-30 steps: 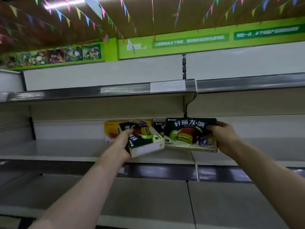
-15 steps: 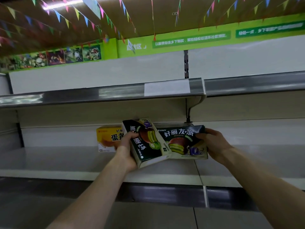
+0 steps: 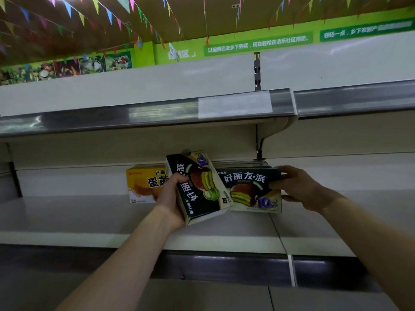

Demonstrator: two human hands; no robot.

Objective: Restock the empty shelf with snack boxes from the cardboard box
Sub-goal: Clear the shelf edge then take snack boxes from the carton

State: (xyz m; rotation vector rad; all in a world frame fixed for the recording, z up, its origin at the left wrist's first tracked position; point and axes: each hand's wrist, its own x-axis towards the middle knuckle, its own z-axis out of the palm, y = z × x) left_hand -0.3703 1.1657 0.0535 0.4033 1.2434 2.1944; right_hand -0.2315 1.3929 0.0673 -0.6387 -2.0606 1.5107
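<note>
Two grips (image 3: 170, 198) (image 3: 301, 187): tilted box (image 3: 197, 198) left, level box (image 3: 247, 187) right.

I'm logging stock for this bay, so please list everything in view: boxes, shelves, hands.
yellow box: 1, yellow, back of middle shelf, left
tilted box: 1, dark green, overlapping the level box
level box: 1, dark green, middle shelf, right of yellow box
middle shelf: 1, off-white, under the boxes
upper shelf: 1, grey edge, above
paper label: 1, white, upper shelf edge
flags: many, mixed colours, near ceiling
left hand: grips tilted box
right hand: grips level box's right end
</note>
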